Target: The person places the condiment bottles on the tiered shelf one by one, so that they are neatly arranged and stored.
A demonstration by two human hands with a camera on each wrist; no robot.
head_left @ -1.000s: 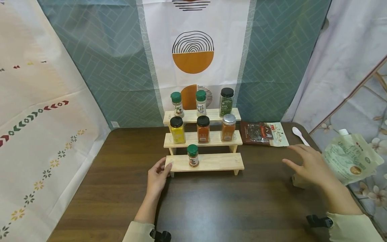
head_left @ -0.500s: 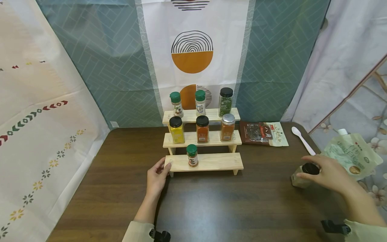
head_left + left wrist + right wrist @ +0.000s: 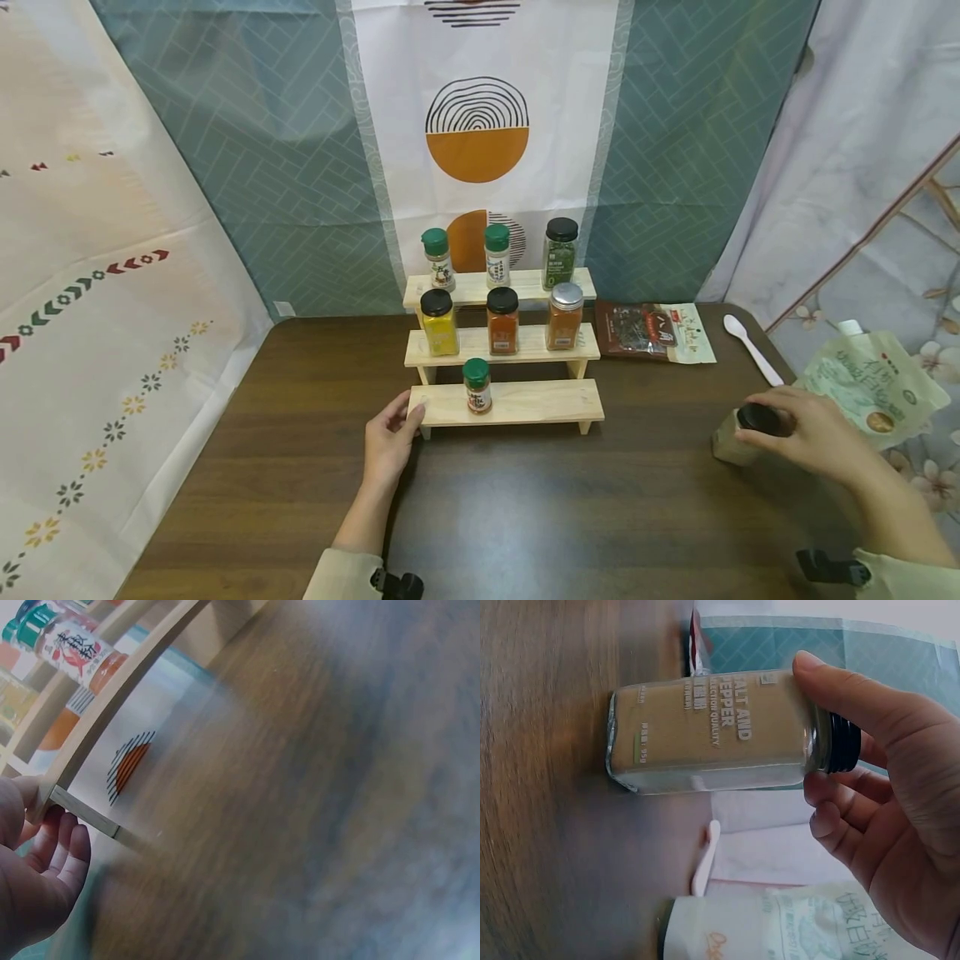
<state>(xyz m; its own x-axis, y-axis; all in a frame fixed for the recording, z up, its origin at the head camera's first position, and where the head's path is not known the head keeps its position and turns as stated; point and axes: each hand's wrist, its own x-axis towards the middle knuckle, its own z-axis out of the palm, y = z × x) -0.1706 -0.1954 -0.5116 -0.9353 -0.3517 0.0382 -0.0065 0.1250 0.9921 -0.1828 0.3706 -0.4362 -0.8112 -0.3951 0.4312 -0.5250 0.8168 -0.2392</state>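
Observation:
My right hand [image 3: 821, 429] grips a square glass jar of salt and pepper seasoning [image 3: 705, 739] near its black lid [image 3: 759, 418]. The jar holds tan powder, and its base is close over the table at the right. With thumb and fingers, my left hand [image 3: 388, 440] pinches the left end of the lowest tier of a three-tier wooden spice rack [image 3: 547, 402]. One green-capped bottle [image 3: 477, 386] stands on that tier. On the middle tier are a yellow jar [image 3: 441, 331], a red-orange jar [image 3: 503, 327] and a silver-lidded jar [image 3: 565, 323].
Two green-capped white bottles [image 3: 498, 262] and a black-lidded jar of green herbs [image 3: 559, 260] stand on the top tier. Right of the rack lie a brown packet [image 3: 637, 329] and a white spoon [image 3: 750, 348]. A pale green spouted pouch [image 3: 870, 379] stands at the table's right edge.
My right hand has come down around the seasoning jar from above and taken hold of it, and the jar has shifted slightly left. The left hand has stayed at the rack's end.

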